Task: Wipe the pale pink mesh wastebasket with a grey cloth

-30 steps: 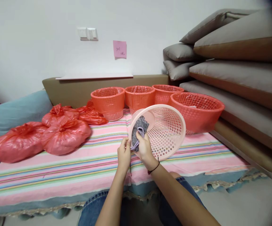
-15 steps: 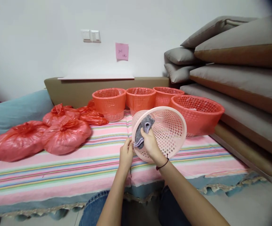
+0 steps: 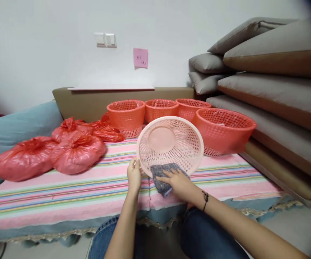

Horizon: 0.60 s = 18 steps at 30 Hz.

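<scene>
Gripping round pale-pink plastic basket with left fingers, splaying right fingers over grey fabric cloth against it; seemingly mid-wipe, with unclear remainder.

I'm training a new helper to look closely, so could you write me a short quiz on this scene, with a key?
1. Multiple choice: how many baskets with red plastic around them are in view? (a) two (b) four (c) six
2. True or false: the pale pink basket stands upright, opening straight up.
3. Fill in: the speckled gray cloth lies under the ___.

Key: 1. b. 2. False, it is tilted. 3. right hand.
</scene>
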Each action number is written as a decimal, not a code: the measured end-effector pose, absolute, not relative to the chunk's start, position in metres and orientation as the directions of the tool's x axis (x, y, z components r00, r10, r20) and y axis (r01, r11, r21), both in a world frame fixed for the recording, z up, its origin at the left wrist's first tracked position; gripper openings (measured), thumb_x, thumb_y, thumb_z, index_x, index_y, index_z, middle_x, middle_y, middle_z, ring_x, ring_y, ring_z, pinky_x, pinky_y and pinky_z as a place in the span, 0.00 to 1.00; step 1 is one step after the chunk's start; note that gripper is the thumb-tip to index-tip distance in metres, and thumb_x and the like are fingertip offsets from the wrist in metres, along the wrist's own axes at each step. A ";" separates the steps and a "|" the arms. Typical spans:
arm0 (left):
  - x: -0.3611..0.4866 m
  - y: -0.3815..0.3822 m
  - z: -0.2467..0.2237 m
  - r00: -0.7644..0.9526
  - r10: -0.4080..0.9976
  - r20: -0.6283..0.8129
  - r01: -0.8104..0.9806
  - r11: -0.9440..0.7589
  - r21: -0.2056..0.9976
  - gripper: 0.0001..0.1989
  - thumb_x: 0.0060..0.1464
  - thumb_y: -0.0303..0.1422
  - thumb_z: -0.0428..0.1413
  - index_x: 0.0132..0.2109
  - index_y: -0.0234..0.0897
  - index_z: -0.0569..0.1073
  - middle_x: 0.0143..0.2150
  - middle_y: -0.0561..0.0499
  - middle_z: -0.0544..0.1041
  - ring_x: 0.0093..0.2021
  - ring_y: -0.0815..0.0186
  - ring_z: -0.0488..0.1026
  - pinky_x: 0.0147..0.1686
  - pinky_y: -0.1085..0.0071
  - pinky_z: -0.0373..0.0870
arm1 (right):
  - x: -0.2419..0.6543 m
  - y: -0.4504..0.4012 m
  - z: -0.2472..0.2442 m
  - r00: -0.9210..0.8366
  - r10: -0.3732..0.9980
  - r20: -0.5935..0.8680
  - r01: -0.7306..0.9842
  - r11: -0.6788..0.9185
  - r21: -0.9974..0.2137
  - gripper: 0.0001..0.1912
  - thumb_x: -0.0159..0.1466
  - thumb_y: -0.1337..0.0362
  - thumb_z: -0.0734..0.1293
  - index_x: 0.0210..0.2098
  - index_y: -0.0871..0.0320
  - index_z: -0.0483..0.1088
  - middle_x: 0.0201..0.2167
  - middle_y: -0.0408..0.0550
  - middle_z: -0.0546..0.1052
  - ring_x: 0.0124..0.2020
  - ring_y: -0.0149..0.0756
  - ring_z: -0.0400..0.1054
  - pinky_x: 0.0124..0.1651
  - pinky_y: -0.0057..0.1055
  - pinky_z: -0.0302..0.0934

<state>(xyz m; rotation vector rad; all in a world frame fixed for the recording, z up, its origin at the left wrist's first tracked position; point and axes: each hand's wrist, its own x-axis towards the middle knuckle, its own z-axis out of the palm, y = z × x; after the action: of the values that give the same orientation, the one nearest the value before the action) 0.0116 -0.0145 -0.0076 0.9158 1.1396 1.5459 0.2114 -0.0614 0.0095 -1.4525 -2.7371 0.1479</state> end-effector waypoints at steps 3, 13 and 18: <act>0.009 -0.013 -0.006 -0.260 0.966 0.008 -0.243 -0.074 0.967 0.21 0.45 0.51 0.59 0.34 0.39 0.65 0.29 0.56 0.73 0.22 0.70 0.69 0.23 0.70 0.71 | 0.251 -0.062 0.012 -0.575 0.818 -0.002 0.818 0.575 0.022 0.30 0.65 0.76 0.61 0.57 0.36 0.73 0.62 0.50 0.72 0.62 0.57 0.65 0.62 0.65 0.55; 0.007 -0.006 -0.004 -0.242 0.970 0.000 -0.241 -0.060 0.969 0.22 0.45 0.51 0.60 0.36 0.38 0.68 0.32 0.52 0.77 0.24 0.66 0.74 0.26 0.66 0.75 | 0.299 -0.042 0.003 -0.817 0.541 0.198 0.569 0.705 0.424 0.30 0.67 0.76 0.63 0.65 0.47 0.64 0.55 0.55 0.76 0.53 0.47 0.72 0.60 0.58 0.59; 0.001 -0.003 -0.006 -0.330 0.940 0.083 -0.165 -0.144 0.976 0.23 0.49 0.51 0.60 0.42 0.37 0.71 0.37 0.47 0.80 0.34 0.62 0.79 0.34 0.66 0.76 | 0.286 -0.033 0.005 -0.872 0.455 0.180 0.479 0.722 0.499 0.27 0.68 0.76 0.60 0.64 0.52 0.63 0.50 0.54 0.78 0.48 0.44 0.73 0.57 0.55 0.60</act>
<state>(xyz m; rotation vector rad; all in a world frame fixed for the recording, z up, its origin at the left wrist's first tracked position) 0.0010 -0.0034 -0.0055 0.9771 1.2385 1.6174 0.2863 -0.0328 0.0047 -0.7800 -2.8734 -0.8524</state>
